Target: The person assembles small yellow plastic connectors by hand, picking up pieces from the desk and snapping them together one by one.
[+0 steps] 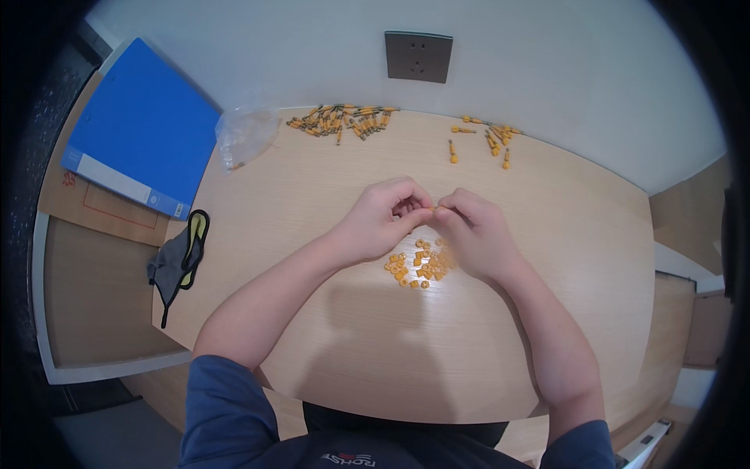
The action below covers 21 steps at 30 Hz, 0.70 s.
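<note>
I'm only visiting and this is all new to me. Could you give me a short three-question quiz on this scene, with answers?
1. True or false: the left hand and right hand are held wide apart.
2. What lies between the blue binder and the heap of slim yellow-and-dark parts?
a) wall socket
b) clear plastic bag
c) grey item with black trim
3. Fill in: the loose small yellow pieces lie ___ to the person than that heap.

Key: 1. False, their fingertips meet; 2. b; 3. nearer.
</note>
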Available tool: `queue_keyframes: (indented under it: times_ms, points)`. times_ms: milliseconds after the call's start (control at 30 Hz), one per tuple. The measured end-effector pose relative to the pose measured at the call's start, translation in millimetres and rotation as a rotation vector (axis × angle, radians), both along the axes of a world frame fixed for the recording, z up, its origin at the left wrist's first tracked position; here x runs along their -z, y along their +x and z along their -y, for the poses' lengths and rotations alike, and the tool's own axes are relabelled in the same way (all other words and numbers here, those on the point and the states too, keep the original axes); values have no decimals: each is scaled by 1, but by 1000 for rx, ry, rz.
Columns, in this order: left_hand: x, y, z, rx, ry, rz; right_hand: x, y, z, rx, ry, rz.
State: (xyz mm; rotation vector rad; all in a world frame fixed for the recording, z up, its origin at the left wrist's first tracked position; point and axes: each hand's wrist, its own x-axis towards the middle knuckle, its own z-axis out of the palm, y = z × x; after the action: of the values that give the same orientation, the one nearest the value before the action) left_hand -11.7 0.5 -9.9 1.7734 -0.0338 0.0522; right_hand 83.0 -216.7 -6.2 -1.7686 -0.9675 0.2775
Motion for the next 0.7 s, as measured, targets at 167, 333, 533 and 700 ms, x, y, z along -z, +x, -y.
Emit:
queue_keyframes:
  times_ms: [167, 333, 533, 700]
  points:
    - [-8, 0, 1, -15, 69, 29, -4, -1, 1, 34, -63, -288]
    - [-8, 1, -2, -40, 84, 6, -6, 0, -1, 11, 131, -528]
    - [-5, 7, -6, -72, 297, 223, -5, 3, 1, 39, 77, -378]
    - [7, 17, -49, -481, 529, 138, -11, 3, -1, 183, -111, -53]
